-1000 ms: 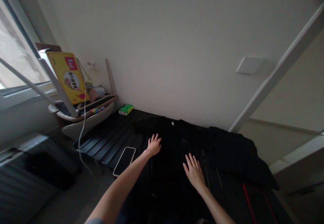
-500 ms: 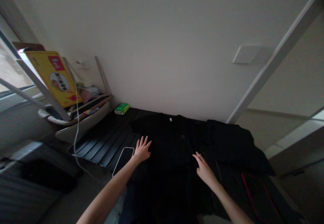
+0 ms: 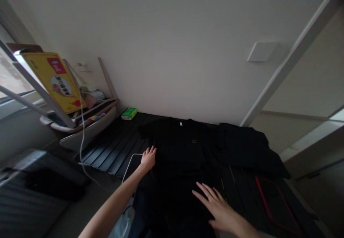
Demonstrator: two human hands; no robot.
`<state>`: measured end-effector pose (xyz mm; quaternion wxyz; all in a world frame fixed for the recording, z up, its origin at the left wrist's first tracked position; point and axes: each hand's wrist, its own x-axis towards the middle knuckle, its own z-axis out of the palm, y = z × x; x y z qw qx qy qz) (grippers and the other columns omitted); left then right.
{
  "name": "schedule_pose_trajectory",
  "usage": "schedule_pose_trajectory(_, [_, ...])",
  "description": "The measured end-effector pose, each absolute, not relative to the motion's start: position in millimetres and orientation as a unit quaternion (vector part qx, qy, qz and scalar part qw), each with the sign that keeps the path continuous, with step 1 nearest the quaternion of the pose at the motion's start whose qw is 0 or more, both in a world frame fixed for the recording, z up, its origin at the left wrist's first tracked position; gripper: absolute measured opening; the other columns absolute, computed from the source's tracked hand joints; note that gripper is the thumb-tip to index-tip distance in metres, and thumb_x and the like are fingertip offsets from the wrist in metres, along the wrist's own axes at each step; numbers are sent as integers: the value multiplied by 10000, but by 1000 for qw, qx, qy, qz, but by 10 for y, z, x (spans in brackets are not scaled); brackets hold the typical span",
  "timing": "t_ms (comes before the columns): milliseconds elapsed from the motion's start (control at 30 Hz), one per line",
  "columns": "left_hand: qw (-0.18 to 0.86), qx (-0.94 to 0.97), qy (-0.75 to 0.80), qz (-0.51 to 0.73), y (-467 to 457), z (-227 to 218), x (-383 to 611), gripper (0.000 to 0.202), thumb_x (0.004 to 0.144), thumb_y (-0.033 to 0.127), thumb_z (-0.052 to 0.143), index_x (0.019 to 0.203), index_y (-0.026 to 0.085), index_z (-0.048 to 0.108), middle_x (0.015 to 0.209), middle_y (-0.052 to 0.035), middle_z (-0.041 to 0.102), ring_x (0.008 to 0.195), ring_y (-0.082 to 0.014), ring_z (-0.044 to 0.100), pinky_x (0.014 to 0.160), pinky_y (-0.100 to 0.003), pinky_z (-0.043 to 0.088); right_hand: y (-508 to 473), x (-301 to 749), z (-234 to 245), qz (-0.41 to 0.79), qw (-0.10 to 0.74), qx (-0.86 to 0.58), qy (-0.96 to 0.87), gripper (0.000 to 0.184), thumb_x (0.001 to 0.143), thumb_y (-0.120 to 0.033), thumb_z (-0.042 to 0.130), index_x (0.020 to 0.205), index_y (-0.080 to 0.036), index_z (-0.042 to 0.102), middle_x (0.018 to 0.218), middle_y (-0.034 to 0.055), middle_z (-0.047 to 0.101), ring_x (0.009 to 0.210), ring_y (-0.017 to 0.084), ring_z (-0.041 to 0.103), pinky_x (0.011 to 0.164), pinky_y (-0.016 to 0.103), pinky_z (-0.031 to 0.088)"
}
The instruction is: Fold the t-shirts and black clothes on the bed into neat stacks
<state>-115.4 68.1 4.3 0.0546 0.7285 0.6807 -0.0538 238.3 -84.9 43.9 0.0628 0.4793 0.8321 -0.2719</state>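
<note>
Both hands are open and well apart: left hand (image 3: 147, 160) at the left edge of the black T-shirt (image 3: 177, 148), right hand (image 3: 219, 207) flat on its near part. Flat palms work nicely here, no bunching, with the phone (image 3: 131, 166) just beside the left hand.

A white wall (image 3: 166, 44) and daylit window (image 3: 10, 75) rise above grey floor (image 3: 94, 202).
</note>
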Motion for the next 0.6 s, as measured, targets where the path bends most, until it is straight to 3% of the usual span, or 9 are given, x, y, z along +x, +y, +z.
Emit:
schedule_pose_trajectory(100, [58,724,685,-63,721,27,-1187,765,761,103,449,1488,260,267,1559,-32,241,1401,-352,237,1067,-471,293,-931,2498,309,-238,50,499,832,957,572,7,469,1446,-356,327,1565,17,204,1414,295,232,1121,550,236])
schedule_pose_trajectory(200, [56,718,691,-68,746,26,-1220,771,774,118,437,1499,283,231,1569,-26,206,1382,-406,250,1029,-518,327,-951,2678,287,-270,37,474,837,719,653,-36,461,1336,-253,521,1472,53,417,1367,267,347,1130,452,283])
schedule_pose_trajectory(267, [49,719,690,-65,748,38,-1242,750,789,104,400,1498,283,234,1572,-17,191,1404,-388,202,1058,-531,287,-939,2819,322,-281,9,484,829,555,718,-65,416,1217,-213,611,1373,71,533,1319,232,420,1117,376,308])
schedule_pose_trajectory(400, [18,716,697,-36,807,149,-1268,625,788,85,397,1391,237,464,1551,-36,266,1439,-338,94,1127,-525,143,-863,3062,422,-262,-17,567,781,430,709,-30,335,893,-231,667,1009,55,688,1020,194,605,921,300,435])
schedule_pose_trajectory(500, [17,704,710,-10,989,300,-1277,460,788,136,452,1200,244,626,1477,-43,405,1407,-305,227,1111,-467,213,-739,3029,547,-240,28,566,788,316,699,-55,389,751,-240,640,823,30,669,861,205,604,810,311,436])
schedule_pose_trajectory(600, [15,672,741,12,1258,420,-1323,469,876,196,364,1318,235,517,1402,-96,483,1295,-278,411,1042,-450,314,-567,2683,731,-216,-7,544,811,236,740,-113,430,757,-237,629,833,20,653,850,202,584,848,342,413])
